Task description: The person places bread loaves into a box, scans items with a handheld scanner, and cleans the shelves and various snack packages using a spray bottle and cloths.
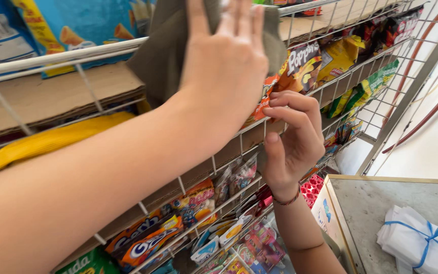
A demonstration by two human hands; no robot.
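Note:
My left hand [224,66] reaches across from the lower left and presses an olive-grey cloth [160,45] flat against the upper shelf of a white wire snack rack [57,58]. The cloth drapes under the palm and fingers. Just below and to the right, my right hand [292,137], with a beaded bracelet on the wrist, curls its fingers around the edge of an orange snack packet [262,106] on the middle shelf. The two hands nearly touch.
Cardboard sheets [51,96] line the shelves. A blue chip bag [87,25] and a yellow packet [51,139] sit at left, and several snack packs [153,238] fill the lower rows. At lower right a stone-topped counter [371,203] carries white paper bags tied with blue ribbon [416,243].

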